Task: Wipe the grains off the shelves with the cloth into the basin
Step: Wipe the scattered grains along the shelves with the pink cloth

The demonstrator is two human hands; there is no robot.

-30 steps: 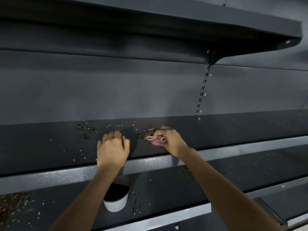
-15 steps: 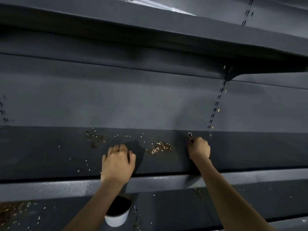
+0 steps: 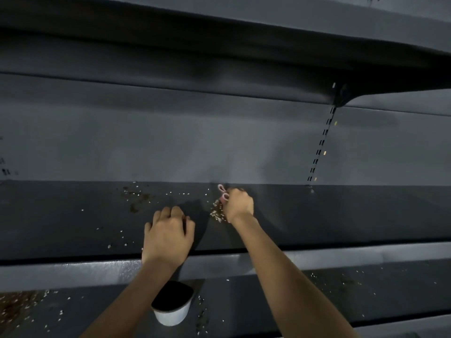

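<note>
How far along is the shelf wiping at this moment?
Early. The right hand grips the cloth against a gathered pile of grains. The left hand rests on the shelf. Scattered grains and the lower shelf around the basin remain.

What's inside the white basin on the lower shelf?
The white basin shows only a dark interior; I can't tell whether grains lie in it. The left forearm covers its left rim. Loose grains lie on the lower shelf beside it.
</note>
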